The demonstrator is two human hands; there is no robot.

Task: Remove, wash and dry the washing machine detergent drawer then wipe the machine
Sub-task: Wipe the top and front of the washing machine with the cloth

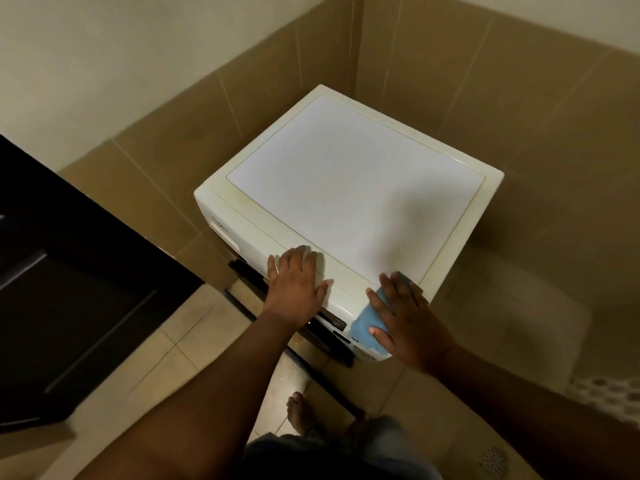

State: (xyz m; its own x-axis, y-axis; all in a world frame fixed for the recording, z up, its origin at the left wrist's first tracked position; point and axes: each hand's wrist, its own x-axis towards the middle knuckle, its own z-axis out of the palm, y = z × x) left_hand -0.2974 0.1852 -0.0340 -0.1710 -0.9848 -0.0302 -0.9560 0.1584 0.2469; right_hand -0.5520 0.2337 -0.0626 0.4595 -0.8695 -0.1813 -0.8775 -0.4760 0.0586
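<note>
On washing machine (346,188): left hand (294,282) flat; right hand (405,317) presses blue cloth (365,327).

**Both arms reach forward, hands flat**

The left hand (296,277) lies just left of the frame's centre, palm down, fingers straight and spread. The right hand (403,317) sits lower and right of centre, also palm down with straight spread fingers, pressing flat. Both bare forearms run in from the bottom edge. Bare feet (304,415) show at lower centre.
</note>
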